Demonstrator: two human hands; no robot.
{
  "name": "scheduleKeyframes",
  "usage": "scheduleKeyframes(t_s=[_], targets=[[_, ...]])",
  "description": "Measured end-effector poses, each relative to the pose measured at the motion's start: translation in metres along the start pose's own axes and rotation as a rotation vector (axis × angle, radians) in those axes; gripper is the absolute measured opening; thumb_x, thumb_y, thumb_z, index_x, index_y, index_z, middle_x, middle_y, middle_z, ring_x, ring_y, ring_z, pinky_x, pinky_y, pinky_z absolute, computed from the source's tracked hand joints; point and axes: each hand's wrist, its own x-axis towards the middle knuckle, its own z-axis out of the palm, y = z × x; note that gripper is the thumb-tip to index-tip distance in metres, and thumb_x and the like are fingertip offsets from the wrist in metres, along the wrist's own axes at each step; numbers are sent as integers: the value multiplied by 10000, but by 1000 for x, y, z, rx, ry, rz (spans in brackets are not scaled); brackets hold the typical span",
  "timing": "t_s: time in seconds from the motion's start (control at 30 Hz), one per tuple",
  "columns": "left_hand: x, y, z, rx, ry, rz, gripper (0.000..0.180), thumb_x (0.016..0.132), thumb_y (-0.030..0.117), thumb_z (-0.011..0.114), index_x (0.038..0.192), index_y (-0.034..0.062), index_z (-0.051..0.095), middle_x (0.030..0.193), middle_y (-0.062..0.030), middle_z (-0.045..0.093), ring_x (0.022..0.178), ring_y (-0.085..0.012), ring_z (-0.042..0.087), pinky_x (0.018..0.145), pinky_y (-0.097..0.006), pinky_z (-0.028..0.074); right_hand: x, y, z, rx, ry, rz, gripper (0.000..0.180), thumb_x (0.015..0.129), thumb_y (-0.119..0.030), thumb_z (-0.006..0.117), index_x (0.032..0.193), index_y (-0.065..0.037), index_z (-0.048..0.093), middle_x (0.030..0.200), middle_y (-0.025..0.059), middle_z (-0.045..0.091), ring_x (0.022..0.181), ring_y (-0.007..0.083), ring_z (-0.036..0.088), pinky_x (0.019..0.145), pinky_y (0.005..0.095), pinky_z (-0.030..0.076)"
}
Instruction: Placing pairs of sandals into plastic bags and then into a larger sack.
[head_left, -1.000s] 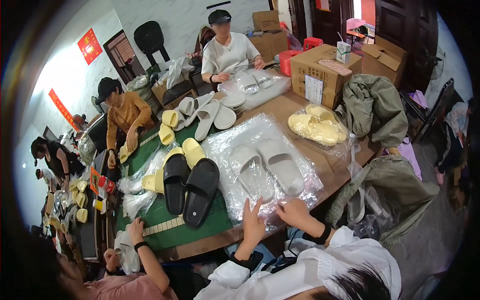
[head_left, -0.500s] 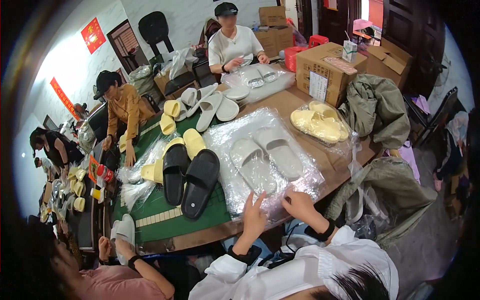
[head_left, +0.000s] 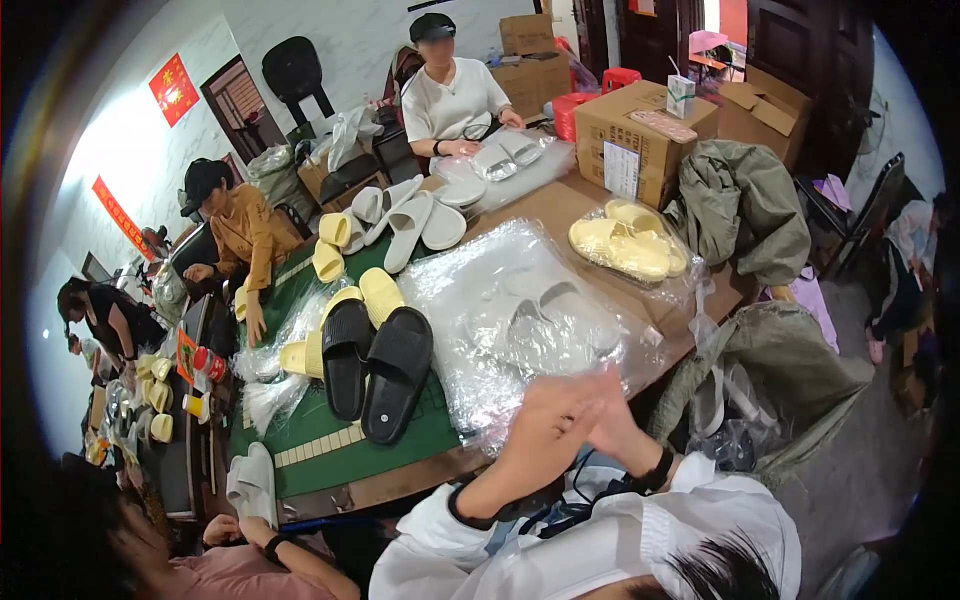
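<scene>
A pair of grey slide slippers [head_left: 560,315] lies under clear film on a stack of clear plastic bags [head_left: 450,290] in front of me. My left hand [head_left: 550,432] is at the near edge of this stack, its fingers curled and pressed together. My right hand [head_left: 618,428], blurred, meets it, with the fingers of both hands close against each other. Whatever they pinch is hidden. Left of the bags are a black slide [head_left: 398,375] and a second black slide [head_left: 346,358], with yellow slides [head_left: 381,295] behind them.
Bagged yellow slides [head_left: 630,243] lie at the far right near a cardboard box [head_left: 640,140]. More grey slides [head_left: 408,228] sit at the back. Co-workers sit around the table, one near left beside a light slide [head_left: 252,482]. A grey-green sack [head_left: 770,375] stands at my right.
My hands have come together from apart, over the near edge of the bags. The grey slides look more covered by film. The near-left co-worker's hands have moved down from the light slide.
</scene>
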Motion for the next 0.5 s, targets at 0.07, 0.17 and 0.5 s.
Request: scheduleKeyframes(t_s=[0.07, 0.17, 0.5], targets=[[12, 72, -49, -249, 198, 42, 222, 802, 31, 564, 1003, 84, 639, 1045, -119, 620, 988, -258, 554, 848, -411, 439, 0, -9, 45, -582, 259, -124, 679, 907, -572, 324, 1341, -50, 337, 1313, 176, 446, 1201, 312, 448, 971, 449, 402], [-9, 141, -57, -587, 168, 149, 212, 839, 131, 546, 1031, 132, 637, 1106, -102, 593, 1055, -255, 499, 880, -410, 395, 11, -11, -15, 35, 435, 92, 522, 905, -454, 462, 1280, -95, 405, 1210, 143, 512, 1103, 284, 509, 928, 462, 432], [-10, 179, -17, -1225, 558, 525, 59, 852, 260, 616, 849, 202, 623, 924, 31, 664, 1099, -274, 478, 958, -420, 304, 22, -10, -17, 66, 495, 118, 409, 887, -320, 532, 1200, -76, 433, 1053, 113, 529, 932, 257, 549, 851, 468, 473]])
